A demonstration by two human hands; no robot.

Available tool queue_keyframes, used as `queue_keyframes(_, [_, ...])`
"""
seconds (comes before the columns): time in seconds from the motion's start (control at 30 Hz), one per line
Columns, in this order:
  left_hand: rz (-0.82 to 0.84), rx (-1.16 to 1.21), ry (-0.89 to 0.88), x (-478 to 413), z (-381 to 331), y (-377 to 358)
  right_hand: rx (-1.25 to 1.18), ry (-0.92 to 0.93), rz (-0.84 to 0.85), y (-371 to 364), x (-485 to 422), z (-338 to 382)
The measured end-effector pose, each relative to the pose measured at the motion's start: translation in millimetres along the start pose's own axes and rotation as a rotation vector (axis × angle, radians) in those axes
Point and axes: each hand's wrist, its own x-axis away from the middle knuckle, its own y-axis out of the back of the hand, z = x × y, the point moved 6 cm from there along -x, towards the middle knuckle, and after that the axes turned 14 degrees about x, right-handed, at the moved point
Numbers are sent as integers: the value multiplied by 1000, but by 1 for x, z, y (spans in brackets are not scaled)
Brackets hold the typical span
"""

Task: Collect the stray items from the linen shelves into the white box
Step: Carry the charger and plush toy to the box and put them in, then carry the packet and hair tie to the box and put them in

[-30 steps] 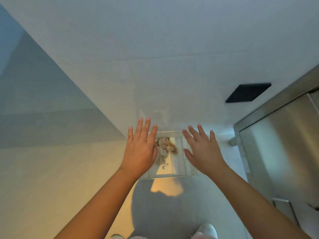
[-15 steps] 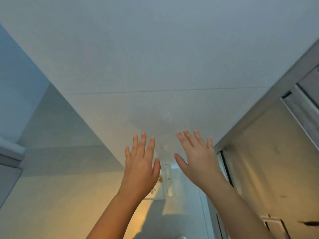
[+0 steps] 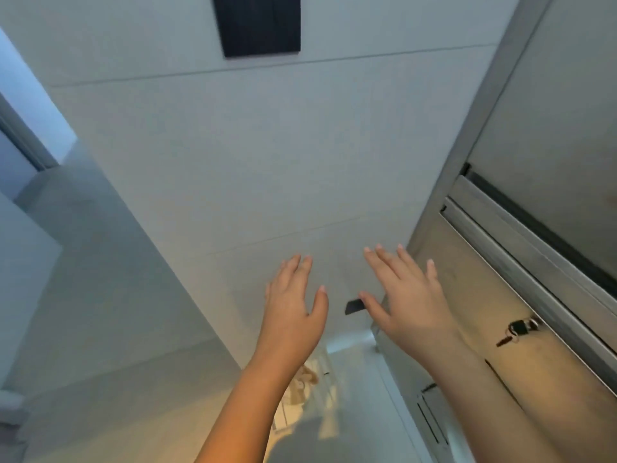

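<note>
Left grip (image 3: pixel 290 309), right grip (image 3: pixel 409 304) outspread

White wall (image 3: pixel 253 168) ahead; metal door frame (image 3: pixel 467 152) close beside right hand (image 3: pixel 412 305); free gap to left hand (image 3: pixel 293 309).

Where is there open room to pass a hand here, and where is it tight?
Free: the gap between left hand and right hand, both open and empty, and the floor strip between white box and metal door. Tight: the box, mostly hidden by the left forearm, a plush toy showing inside.

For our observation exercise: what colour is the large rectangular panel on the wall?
The panel is black; head view.
</note>
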Motion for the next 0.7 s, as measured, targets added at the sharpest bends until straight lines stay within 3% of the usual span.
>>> queue_keyframes(0.37, [411, -254, -420, 41, -50, 13, 27, -432, -210, 56, 105, 32])
queue_keyframes(0.7, [632, -254, -725, 127, -119, -35, 135, -733, -112, 77, 229, 10])
